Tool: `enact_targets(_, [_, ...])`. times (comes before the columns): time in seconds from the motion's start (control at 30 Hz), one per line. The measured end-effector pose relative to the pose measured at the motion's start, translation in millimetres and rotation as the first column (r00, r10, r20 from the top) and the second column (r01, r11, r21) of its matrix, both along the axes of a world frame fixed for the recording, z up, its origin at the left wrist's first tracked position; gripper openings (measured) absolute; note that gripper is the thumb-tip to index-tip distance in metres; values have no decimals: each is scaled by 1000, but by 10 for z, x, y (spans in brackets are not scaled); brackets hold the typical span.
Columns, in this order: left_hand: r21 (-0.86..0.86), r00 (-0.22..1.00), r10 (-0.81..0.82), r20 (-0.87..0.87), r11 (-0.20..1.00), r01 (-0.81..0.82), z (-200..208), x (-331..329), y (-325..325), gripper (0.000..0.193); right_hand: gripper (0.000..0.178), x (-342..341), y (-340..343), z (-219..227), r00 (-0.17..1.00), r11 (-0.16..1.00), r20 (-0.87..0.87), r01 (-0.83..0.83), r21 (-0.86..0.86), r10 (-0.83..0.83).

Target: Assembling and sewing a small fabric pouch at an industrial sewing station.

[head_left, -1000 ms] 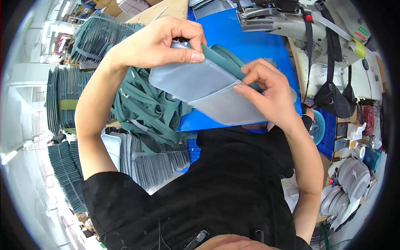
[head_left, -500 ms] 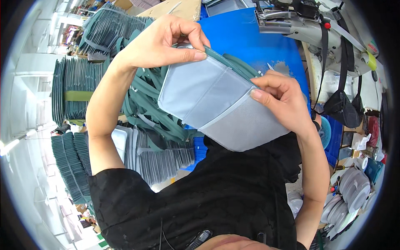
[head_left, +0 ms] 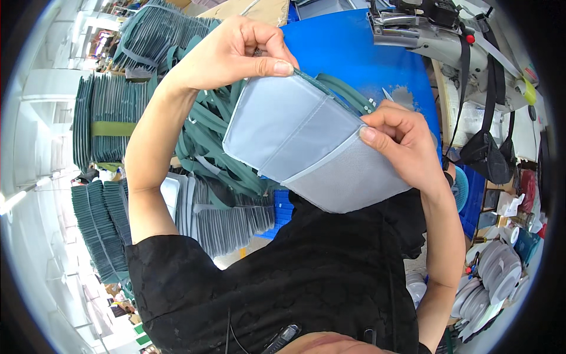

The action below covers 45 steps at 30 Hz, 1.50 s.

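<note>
1. Workshop setting: blue table (head_left: 354, 53) lies beyond the hands, with a grey sewing machine (head_left: 436, 35) at its far right edge.
2. Grey fabric panel (head_left: 306, 141), edged in teal binding, is held up in front of the blue table, tilted down to the right.
3. Left hand (head_left: 230, 53) pinches the panel's upper corner between thumb and fingers.
4. Right hand (head_left: 401, 141) grips the panel's right edge, thumb pressed on the mesh section.
5. Teal strap bundle (head_left: 206, 147) hangs left of the blue table, below the left hand.
6. Stacked grey pieces (head_left: 230, 218) sit under the bundle.
</note>
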<state>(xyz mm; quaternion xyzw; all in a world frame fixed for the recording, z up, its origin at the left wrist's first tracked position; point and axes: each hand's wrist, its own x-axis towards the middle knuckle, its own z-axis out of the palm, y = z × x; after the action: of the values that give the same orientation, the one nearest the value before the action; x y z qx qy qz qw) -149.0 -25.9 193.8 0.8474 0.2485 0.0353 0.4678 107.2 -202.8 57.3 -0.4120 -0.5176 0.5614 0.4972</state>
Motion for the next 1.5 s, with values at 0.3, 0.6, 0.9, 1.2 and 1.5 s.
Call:
enact_targets(0.3, [5, 998, -19, 66, 1000, 18, -44, -39, 33, 12, 21, -6, -34, 74, 1000, 1000, -14, -11, 26, 12])
enact_targets(0.6, [-2, 996, 29, 89, 1000, -29, -44, -66, 55, 14, 23, -89, -43, 183, 998, 996, 61, 25, 82, -30])
enact_targets(0.9, [6, 992, 41, 119, 999, -42, -52, -119, 73, 15, 18, -177, -66, 136, 979, 987, 159, 107, 116, -125])
enact_targets(1.2, [43, 993, 46, 109, 998, -51, -18, -111, 4, 15, 17, -259, -159, 153, 978, 985, 144, 139, 104, -153])
enact_targets(1.5, [66, 994, 18, 108, 998, -25, -92, 57, 158, 14, 18, -227, -60, 57, 980, 982, 88, 173, 73, -179])
